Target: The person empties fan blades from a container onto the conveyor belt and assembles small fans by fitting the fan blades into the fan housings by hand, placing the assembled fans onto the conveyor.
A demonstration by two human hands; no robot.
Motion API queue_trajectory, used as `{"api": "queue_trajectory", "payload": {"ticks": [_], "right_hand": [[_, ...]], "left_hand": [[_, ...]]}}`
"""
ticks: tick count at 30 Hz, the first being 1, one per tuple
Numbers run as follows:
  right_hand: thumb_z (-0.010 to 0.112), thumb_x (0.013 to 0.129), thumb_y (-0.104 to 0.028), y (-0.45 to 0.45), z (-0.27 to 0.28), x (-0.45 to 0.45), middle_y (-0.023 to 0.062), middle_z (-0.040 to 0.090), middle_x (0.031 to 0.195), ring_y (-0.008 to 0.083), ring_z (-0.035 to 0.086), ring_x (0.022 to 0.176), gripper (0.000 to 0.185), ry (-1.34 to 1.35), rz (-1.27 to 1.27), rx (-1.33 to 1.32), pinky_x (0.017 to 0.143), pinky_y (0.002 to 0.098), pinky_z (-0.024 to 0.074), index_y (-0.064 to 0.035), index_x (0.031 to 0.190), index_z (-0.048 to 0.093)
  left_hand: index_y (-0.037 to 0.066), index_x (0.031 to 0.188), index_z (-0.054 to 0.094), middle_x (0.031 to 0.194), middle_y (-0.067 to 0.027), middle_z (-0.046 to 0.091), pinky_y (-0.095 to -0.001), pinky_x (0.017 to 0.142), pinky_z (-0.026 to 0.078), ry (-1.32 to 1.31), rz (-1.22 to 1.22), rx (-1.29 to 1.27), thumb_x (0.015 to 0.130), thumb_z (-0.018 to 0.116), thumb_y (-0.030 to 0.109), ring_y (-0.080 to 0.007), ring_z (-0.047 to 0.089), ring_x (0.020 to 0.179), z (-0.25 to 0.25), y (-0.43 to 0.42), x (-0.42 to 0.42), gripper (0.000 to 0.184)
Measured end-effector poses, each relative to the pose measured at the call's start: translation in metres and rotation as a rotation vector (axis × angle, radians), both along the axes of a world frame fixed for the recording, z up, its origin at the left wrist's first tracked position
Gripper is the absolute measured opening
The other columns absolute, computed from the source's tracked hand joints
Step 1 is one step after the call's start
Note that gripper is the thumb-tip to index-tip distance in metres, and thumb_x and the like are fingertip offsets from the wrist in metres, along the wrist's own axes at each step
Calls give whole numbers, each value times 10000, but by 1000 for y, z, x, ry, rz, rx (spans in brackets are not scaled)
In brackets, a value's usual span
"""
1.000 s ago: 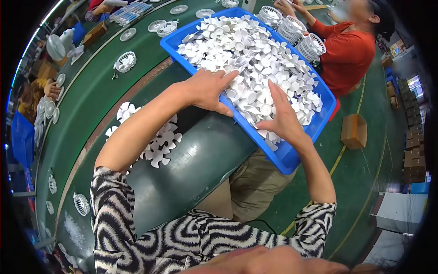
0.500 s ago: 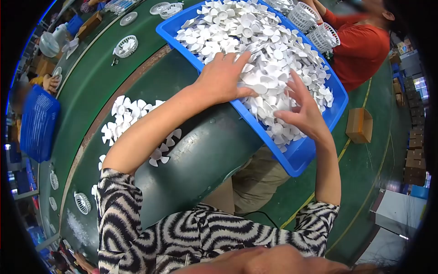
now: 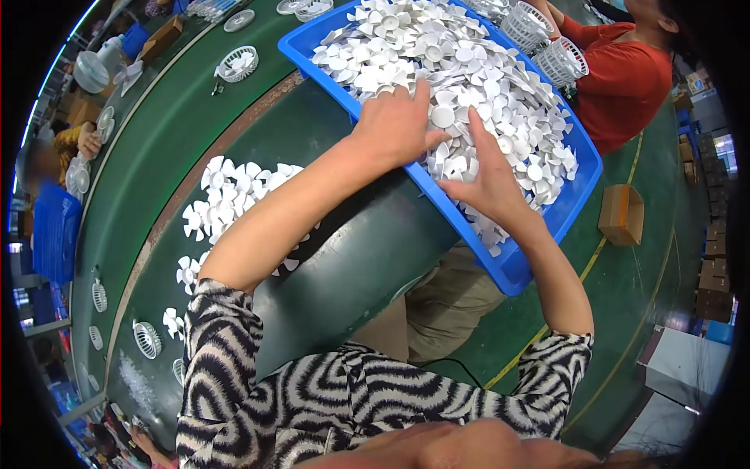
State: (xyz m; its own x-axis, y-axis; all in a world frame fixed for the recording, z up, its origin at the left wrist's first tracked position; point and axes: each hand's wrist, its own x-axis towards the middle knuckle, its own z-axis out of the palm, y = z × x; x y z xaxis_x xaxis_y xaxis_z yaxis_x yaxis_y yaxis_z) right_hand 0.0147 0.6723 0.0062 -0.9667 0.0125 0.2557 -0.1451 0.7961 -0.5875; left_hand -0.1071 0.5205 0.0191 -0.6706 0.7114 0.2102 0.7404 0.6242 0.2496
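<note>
A blue bin (image 3: 437,207) is heaped with small white fan blades (image 3: 535,148). My left hand (image 3: 394,129) rests on the pile at the bin's near left edge, thumb apart from the fingers, whose tips are partly sunk among the blades. Facing it, my right hand (image 3: 492,180) has thumb and forefinger spread wide, its other fingers largely hidden. Neither hand visibly grips a blade. More loose fan blades (image 3: 223,203) lie on the dark green table (image 3: 367,242), partly behind my left forearm.
A green conveyor belt (image 3: 187,102) carries round fan grilles (image 3: 238,64). A person in a red top (image 3: 625,86) sits beyond the bin, near white basket-like grilles (image 3: 561,62). Another person's hand (image 3: 89,142) is at far left. A cardboard box (image 3: 622,214) stands on the floor.
My right hand has moved left and down over the blades, closer to my left hand. The left hand stays at the bin's edge, and the whole view has shifted slightly.
</note>
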Motion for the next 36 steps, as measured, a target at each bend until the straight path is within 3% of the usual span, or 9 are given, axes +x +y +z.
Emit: {"api": "queue_trajectory", "payload": {"ticks": [4,11,15,18,25,27,30,35,36], "right_hand": [[791,628,-234,3,8,-5,258,356,1391,345,381,1290,1065,-163,-32,-98,1058,382,325,-2,1450,154],[821,613,-246,-5,-7,-18,238,428,1335,303,462,1202,1096,76,-96,-156,1001,365,378,5,1448,157],[861,588,-236,-6,-2,-20,222,441,1319,285,468,1196,1108,154,-140,-167,994,355,390,7,1437,193],[851,604,-237,-5,7,-25,204,476,1208,303,513,1097,1050,218,-107,-202,924,375,431,10,1417,233],[872,550,-246,-60,46,-51,168,512,1123,282,543,987,1066,419,52,-238,855,364,464,-22,1410,282],[862,578,-251,-92,41,-55,205,472,1276,279,501,1164,1055,416,121,-222,964,351,418,-36,1422,268],[848,575,-241,-137,18,-61,177,495,1171,307,529,1012,1017,309,210,-236,881,363,451,-42,1407,300],[789,664,-355,-180,4,-68,245,331,1395,389,350,1285,915,1,289,-3,1030,425,348,-42,1390,328],[781,667,-395,-181,2,-72,272,283,1424,404,309,1314,929,-33,337,24,1054,434,318,-32,1392,327]], "left_hand": [[-11,1371,305,1113,-284,563,-468,890,441,-317,-95,-175,744,648,571,-389,536,1093,15,3,-27,922],[-104,1351,313,1305,-311,441,-370,1019,362,-612,-290,256,632,775,445,-369,463,1210,-8,5,-38,1016],[-101,1336,338,1223,-282,522,-345,906,452,-739,-236,344,664,785,335,-324,559,1084,2,7,-28,917],[-39,1341,365,1070,-190,600,-297,647,508,-924,-216,516,704,765,213,-186,604,801,23,1,-21,794],[-18,1329,378,1103,-155,590,-298,707,518,-732,-181,693,754,718,194,-176,612,876,69,-69,-15,700],[0,1328,380,1082,-133,590,-293,694,517,-601,-24,595,778,700,202,-165,603,855,65,-106,-9,668],[10,1328,386,1029,-119,576,-282,646,514,-725,88,603,782,701,225,-149,583,830,44,-160,1,665],[21,1336,408,1172,-220,574,-355,938,420,-459,260,134,797,667,286,-299,572,1062,17,-235,14,654],[42,1328,416,1136,-227,586,-386,868,459,-372,225,156,804,656,297,-340,587,1025,20,-244,26,631]]}}
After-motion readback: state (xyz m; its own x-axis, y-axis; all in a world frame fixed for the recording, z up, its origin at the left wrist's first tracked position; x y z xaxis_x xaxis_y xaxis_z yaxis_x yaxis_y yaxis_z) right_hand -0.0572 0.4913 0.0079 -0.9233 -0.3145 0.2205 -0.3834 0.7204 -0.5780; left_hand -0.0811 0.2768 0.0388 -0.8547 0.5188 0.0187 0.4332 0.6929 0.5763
